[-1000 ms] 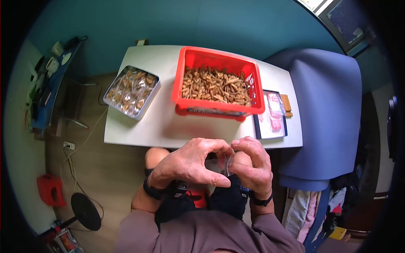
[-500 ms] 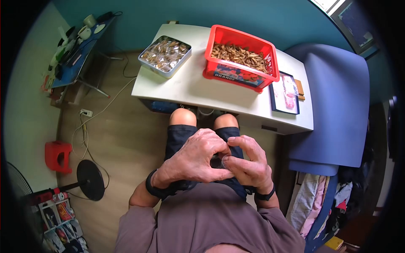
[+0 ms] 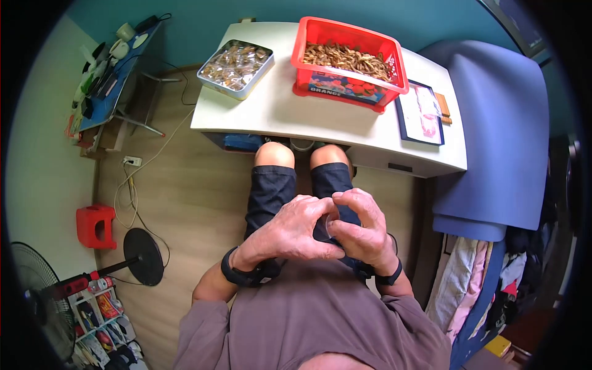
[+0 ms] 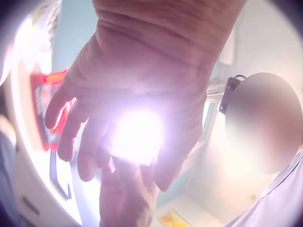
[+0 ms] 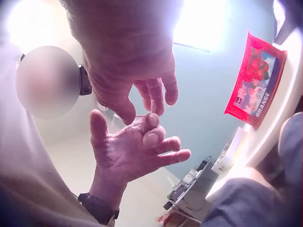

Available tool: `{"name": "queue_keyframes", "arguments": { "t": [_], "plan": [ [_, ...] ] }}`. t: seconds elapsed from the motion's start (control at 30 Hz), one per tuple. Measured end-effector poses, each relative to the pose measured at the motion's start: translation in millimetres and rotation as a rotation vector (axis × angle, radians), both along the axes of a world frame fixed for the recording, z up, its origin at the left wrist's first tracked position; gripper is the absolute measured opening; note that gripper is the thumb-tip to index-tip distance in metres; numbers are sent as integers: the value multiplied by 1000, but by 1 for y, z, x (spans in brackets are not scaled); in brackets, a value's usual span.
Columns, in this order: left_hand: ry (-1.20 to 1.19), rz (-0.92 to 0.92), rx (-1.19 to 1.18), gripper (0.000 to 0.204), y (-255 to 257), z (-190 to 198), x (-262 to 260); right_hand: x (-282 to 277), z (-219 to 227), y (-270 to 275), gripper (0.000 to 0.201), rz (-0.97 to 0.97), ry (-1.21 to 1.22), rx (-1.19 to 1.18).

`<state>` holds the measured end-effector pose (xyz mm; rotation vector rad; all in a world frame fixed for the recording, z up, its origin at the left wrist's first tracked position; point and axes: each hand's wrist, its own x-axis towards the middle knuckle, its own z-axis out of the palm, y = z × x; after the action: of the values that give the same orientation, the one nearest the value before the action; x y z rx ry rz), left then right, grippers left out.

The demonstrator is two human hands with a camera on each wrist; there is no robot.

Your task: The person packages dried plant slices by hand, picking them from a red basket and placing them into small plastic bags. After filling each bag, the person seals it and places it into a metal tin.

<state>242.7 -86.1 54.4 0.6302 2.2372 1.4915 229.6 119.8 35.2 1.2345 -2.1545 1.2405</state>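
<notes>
While our left hand point(image 3: 290, 231) and right hand point(image 3: 361, 231) meet over our lap, their fingertips pinch a small clear plastic bag point(image 3: 330, 223) between them, close to our body. Farther off, the white table point(image 3: 277, 117) bears a red crate point(image 3: 348, 58) of brown sticks, with a metal tin point(image 3: 236, 68) to its left.

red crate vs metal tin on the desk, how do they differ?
The red crate is plastic, deeper and printed on its front; the metal tin is silvery, shallow and plain. The red crate holds loose brown stick-like pieces; the metal tin holds small clear packets of brown pieces. The red crate sits mid-desk, the metal tin nearer the left corner. Both are open-topped, rectangular and stand on the white desk.
</notes>
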Motion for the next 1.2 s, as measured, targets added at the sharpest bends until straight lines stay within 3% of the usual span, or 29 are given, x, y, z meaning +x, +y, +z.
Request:
{"name": "queue_keyframes", "arguments": {
  "t": [0.13,0.2,0.4,0.7,0.93,1.07,1.2],
  "plan": [
    [-180,-65,117,56,8,-13,-10,9,-13,14,23,-43,96,40],
    [25,-29,156,45,12,-15,-13,11,-19,18,24,-61,118,57],
    [134,-90,29,42,16,-16,-20,11,-20,20,26,-46,130,39],
    [55,-145,-23,39,13,-4,-27,4,-20,17,31,-88,51,-14],
    [-21,-234,-109,37,17,-1,-32,1,-13,22,29,-6,-81,21],
    [63,-251,-83,42,27,-11,-29,-1,-8,20,24,41,-103,-5],
    [228,-195,-35,50,27,4,-26,-1,-8,24,20,23,-71,-18]
  ]
}}
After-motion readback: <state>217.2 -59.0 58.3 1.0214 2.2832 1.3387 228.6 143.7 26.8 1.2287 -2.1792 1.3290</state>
